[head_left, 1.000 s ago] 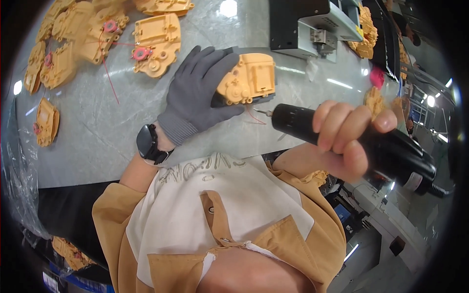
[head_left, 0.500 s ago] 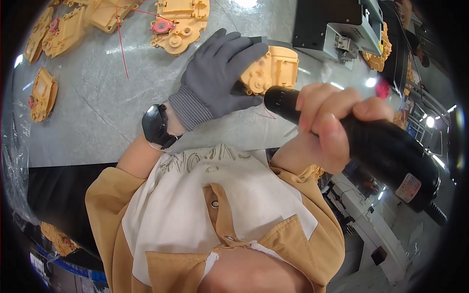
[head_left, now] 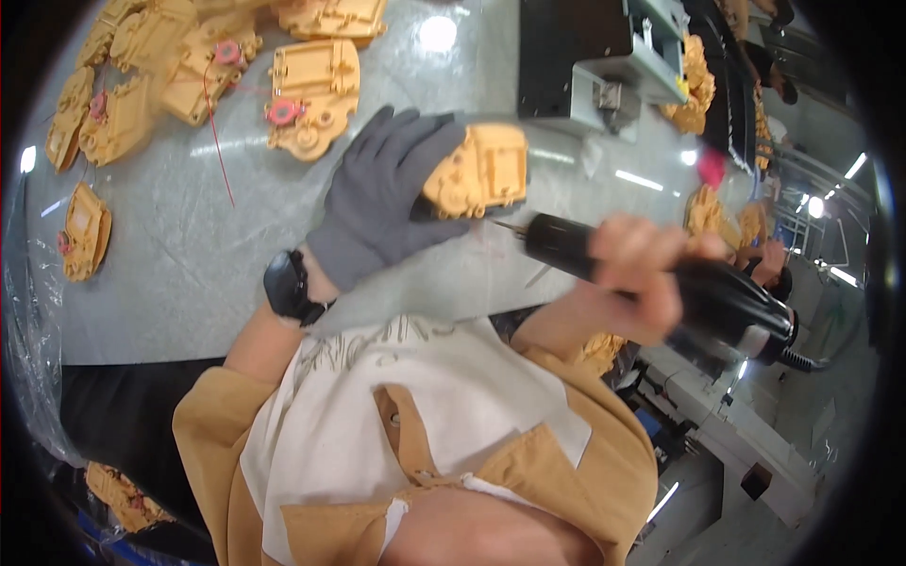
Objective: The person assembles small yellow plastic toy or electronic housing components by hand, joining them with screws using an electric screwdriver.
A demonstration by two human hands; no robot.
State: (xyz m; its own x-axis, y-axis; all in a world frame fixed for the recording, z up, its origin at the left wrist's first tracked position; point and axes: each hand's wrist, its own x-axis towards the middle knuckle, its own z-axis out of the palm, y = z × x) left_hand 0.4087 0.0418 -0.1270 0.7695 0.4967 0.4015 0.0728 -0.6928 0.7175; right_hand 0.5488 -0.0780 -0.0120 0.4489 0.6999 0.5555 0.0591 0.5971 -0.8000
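My left hand, in a grey glove, grips a yellow plastic housing by its left side above the metal table. Part of the housing is hidden under the fingers. My bare right hand is wrapped around a black electric screwdriver, somewhat smeared by motion. The screwdriver's thin bit points left toward the housing's lower edge and appears a little apart from it. A cable leaves the tool's back end.
Several yellow housings, some with red round parts and red wires, lie at the upper left. A black and grey machine stands at the upper right, with more yellow parts beyond it. Clear plastic film hangs along the table's left edge.
The screwdriver has drawn back from the housing, baring its bit. The housing is tilted differently in my left hand. The whole view has shifted, with more housings showing at the upper left.
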